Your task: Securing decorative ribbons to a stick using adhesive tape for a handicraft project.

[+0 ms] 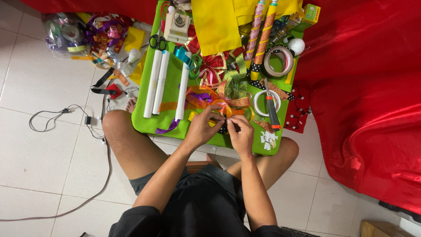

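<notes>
I sit cross-legged at a low green table [169, 94]. My left hand [202, 127] and my right hand [240, 133] meet at the table's near edge, both pinching an orange and gold ribbon bow [229, 104]. Orange and purple ribbon tails [193, 100] trail left from the bow. A small black dotted piece shows between my fingers. Just right of my right hand lie an orange-handled utility knife [272, 110], a white tape ring [262, 102] and several white paper scraps [268, 140].
Three white rolled tubes [158, 81], scissors [157, 42], a red and green bow [215, 66], a big tape roll [278, 60] and yellow paper [215, 24] fill the table. Red cloth [364, 96] drapes on the right. A ribbon bag [85, 35] and cables [66, 114] lie on the tiled floor at left.
</notes>
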